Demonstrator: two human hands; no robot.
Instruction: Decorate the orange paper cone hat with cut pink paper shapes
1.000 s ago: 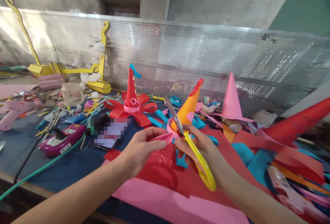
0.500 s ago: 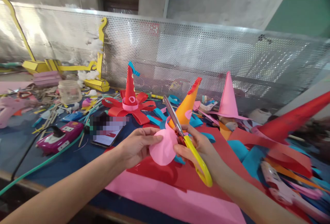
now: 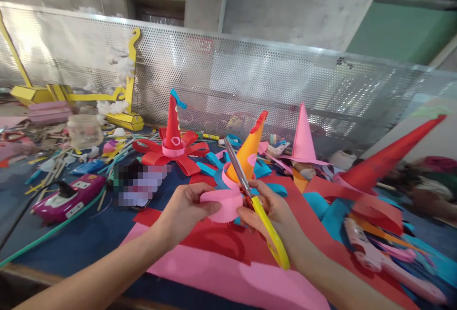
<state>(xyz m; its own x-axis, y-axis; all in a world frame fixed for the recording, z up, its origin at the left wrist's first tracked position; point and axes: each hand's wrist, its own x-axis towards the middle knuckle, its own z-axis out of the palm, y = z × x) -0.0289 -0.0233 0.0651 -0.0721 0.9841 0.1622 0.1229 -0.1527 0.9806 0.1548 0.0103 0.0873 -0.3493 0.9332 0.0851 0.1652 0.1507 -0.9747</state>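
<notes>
Behind our blue desk [image 3: 96, 245] runs a perforated metal panel [image 3: 243, 72]. With our left grip [image 3: 187, 207] we pinch a pink paper piece [image 3: 226, 205] by its left edge, above a red sheet [image 3: 210, 241]; our right grip [image 3: 274, 215] holds yellow-handled scissors [image 3: 270, 234], its thumb at the piece's right edge. The blades slant up in front of an orange cone [image 3: 246, 150]
</notes>
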